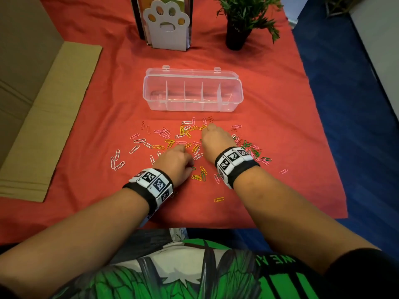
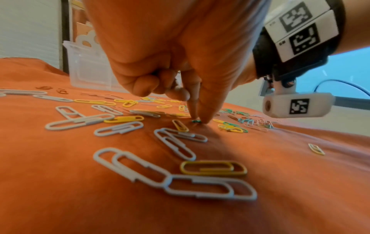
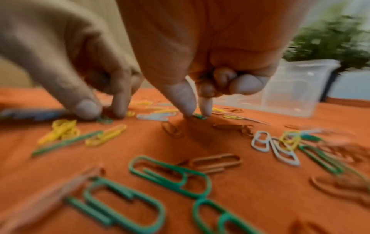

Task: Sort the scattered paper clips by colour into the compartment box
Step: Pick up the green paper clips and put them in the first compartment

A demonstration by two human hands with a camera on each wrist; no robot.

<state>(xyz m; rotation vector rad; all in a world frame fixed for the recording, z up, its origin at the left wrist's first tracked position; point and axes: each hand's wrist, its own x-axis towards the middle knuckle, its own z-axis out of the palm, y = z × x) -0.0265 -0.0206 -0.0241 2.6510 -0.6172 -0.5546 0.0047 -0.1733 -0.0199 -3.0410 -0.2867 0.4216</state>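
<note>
Pink, white, yellow, green and red paper clips (image 1: 183, 134) lie scattered on the red cloth in front of the clear compartment box (image 1: 149, 91), whose lid is open and whose compartments look empty. My left hand (image 2: 199, 119) reaches down among them, thumb and index finger pinching a small green clip (image 2: 195, 121) on the cloth; the head view shows that hand (image 1: 189, 164) beside the same clip (image 1: 193, 168). My right hand (image 3: 197, 114) pinches another green clip (image 3: 199, 116) nearer the box (image 3: 296, 88), its other fingers curled. In the head view its (image 1: 210, 128) fingertips are hidden.
A white paw-shaped holder (image 1: 166, 24) and a potted plant (image 1: 239, 22) stand behind the box. Flat cardboard (image 1: 49, 117) lies at the left. The red cloth ends at the right over blue floor (image 1: 356, 104). A lone yellow clip (image 1: 219, 199) lies near me.
</note>
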